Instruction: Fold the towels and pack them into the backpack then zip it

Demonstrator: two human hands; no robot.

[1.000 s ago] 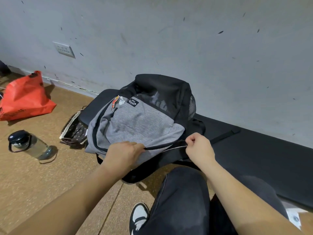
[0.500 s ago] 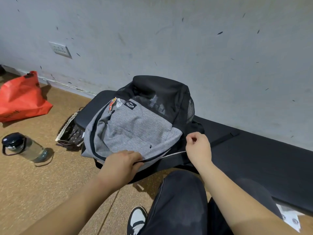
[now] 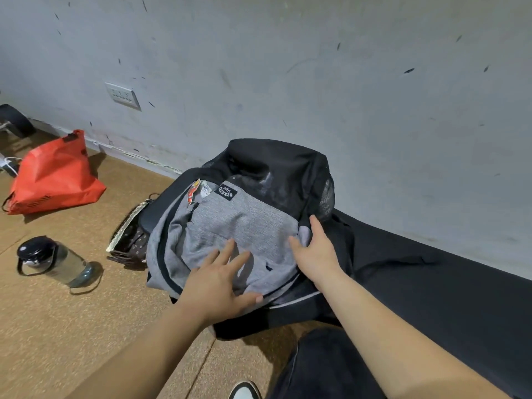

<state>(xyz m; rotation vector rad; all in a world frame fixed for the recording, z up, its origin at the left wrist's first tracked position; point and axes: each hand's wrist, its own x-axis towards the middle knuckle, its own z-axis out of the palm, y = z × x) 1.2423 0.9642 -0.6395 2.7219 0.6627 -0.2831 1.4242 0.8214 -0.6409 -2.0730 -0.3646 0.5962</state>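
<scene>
Backpack (image 3: 244,226) hides most of the patterned brown item (image 3: 129,240) tucked under its left edge; can't tell what that is. Backpack's inside isn't visible, no towels seen. Small badges (image 3: 198,190) near the backpack's label too small to read. Left of the backpack, a dark object (image 3: 13,119) by the wall is cut off by the frame edge. Below the backpack, a shoe (image 3: 244,391) is cropped at the bottom edge.

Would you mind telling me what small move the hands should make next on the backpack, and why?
Probably lift both hands away. The left hand lies flat and open on the grey backpack, the right hand rests open at its side, no towels are visible outside, and the zip line looks closed.
</scene>
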